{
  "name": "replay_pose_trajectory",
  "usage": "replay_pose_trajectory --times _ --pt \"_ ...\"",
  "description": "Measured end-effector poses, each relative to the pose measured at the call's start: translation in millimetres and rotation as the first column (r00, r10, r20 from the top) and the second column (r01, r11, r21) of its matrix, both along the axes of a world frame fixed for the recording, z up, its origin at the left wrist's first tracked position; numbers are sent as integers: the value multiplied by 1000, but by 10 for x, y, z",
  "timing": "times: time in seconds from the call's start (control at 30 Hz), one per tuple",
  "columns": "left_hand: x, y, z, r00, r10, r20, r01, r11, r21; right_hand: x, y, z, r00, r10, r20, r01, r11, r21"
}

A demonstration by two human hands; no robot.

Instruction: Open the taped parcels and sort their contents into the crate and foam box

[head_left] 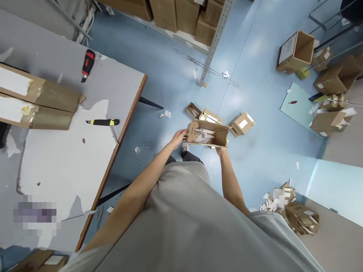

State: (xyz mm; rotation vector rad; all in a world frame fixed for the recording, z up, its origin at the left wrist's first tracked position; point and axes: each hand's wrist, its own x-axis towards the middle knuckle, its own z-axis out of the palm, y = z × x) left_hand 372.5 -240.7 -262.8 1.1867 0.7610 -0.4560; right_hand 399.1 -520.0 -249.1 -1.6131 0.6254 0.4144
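Observation:
An open cardboard box (219,136) with white paper pieces (204,135) inside is held out in front of my body, above the floor. At its left end, my left hand (179,137) grips the cardboard side, some fingers out of sight behind it. My right hand (221,150) supports the box's lower right corner; most of its fingers are hidden under the cardboard. Just beyond the held box, other small cardboard boxes (210,115) lie on the floor, partly covered by it. One more carton (242,123) lies to their right.
On the left, a table (127,81) carries a yellow-black cutter (102,122), a red-black cutter (88,63) and long cardboard boxes (53,113). A metal shelf post (214,47) stands ahead. Several cartons (302,49) stand at right, with a scrap pile (283,198) lower down.

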Motion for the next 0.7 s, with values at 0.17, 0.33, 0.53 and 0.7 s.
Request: replay_pose_trajectory --times 0.17,0.33,0.53,0.7 --pt "533 -662 73 983 -157 97 171 972 -159 117 -913 163 960 -270 -77 255 954 -160" --pt "632 -811 129 968 -219 124 241 949 -205 -137 -1372 175 863 -462 -204 375 857 -355" --pt "1 -108 142 992 -122 36 125 983 -136 -345 -486 -250 857 -358 -370 243 915 -322" --pt "-796 596 266 991 131 -34 -133 990 -43 -274 854 -487 938 20 -345 -64 991 -116"
